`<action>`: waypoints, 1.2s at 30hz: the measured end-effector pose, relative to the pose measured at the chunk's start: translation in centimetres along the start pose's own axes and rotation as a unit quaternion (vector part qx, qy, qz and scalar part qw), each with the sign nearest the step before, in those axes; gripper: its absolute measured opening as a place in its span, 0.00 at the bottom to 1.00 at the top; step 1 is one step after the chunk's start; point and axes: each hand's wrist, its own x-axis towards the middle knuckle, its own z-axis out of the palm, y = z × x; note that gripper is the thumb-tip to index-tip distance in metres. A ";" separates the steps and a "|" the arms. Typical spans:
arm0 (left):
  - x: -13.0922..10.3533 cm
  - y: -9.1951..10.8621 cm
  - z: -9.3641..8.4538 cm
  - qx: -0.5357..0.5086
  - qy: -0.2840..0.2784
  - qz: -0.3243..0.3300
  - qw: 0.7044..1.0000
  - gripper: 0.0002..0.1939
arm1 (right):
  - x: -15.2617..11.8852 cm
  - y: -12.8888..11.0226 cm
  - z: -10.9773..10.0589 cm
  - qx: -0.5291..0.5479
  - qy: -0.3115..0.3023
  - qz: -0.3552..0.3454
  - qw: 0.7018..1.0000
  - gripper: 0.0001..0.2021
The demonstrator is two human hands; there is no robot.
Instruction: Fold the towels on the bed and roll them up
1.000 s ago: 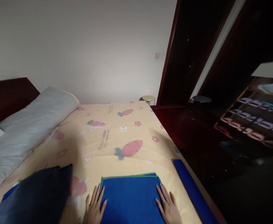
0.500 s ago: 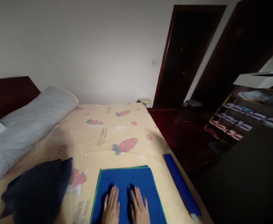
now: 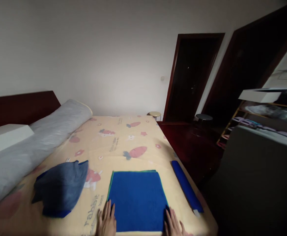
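A blue cloth with a green edge [image 3: 138, 200] lies folded flat on the patterned bed sheet [image 3: 131, 164]. My left hand [image 3: 107, 220] rests at its left edge, fingers extended and holding nothing. At the right edge lies my right hand [image 3: 174, 223], its fingers spread and nothing in them. To the left is a crumpled grey-blue cloth [image 3: 62, 186]. A long narrow blue folded item [image 3: 186, 186] lies along the right side of the bed.
A grey roll of bedding [image 3: 60, 126] and a white box [image 3: 8, 137] sit near the dark headboard [image 3: 23, 106]. Two stools [image 3: 155, 114] stand beyond the bed. At right are a shelf rack [image 3: 261, 96] and a dark panel [image 3: 256, 177].
Both hands have moved apart, from the middle of the blue cloth out to its left and right edges. The view has tilted up, showing more wall and the whole crumpled cloth.
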 end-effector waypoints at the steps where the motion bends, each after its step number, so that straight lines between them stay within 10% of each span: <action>1: 0.1 1.8 -0.8 -0.002 0.000 -0.016 1.000 0.29 | -0.1 -1.9 -0.1 0.002 0.014 0.000 1.000 0.25; 5: 0.2 9.0 -4.0 -0.066 -0.044 0.092 0.993 0.30 | 0.0 -10.7 -1.2 0.075 -0.048 -0.117 0.989 0.24; 8: -1.0 9.9 -4.7 -0.092 -0.099 0.109 0.985 0.29 | -0.1 -13.1 -1.9 0.105 -0.120 -0.183 0.970 0.24; 14: -4.0 2.4 -4.1 -0.064 -0.114 0.009 0.991 0.29 | -2.0 -3.4 -2.6 0.080 -0.127 -0.090 0.984 0.24; 17: -4.2 2.4 -4.1 -0.034 -0.109 -0.013 0.993 0.32 | -2.5 -1.9 -2.8 0.062 -0.121 -0.037 0.990 0.26; 21: -3.4 8.6 -3.3 -0.038 -0.085 0.003 0.996 0.41 | -1.7 -9.5 -2.2 0.024 -0.074 0.051 0.996 0.29; 26: -2.4 12.4 -2.6 -0.096 -0.128 0.123 0.980 0.40 | -0.9 -16.9 -1.6 0.092 -0.174 -0.071 0.978 0.33; 31: -3.8 5.0 -4.1 -0.050 -0.124 0.014 0.991 0.42 | -1.1 -10.3 -2.3 0.133 -0.194 -0.149 0.960 0.39; 36: -5.6 0.2 -3.9 -0.004 -0.050 -0.059 0.997 0.34 | -0.9 -2.0 -2.4 0.126 -0.114 0.015 0.985 0.28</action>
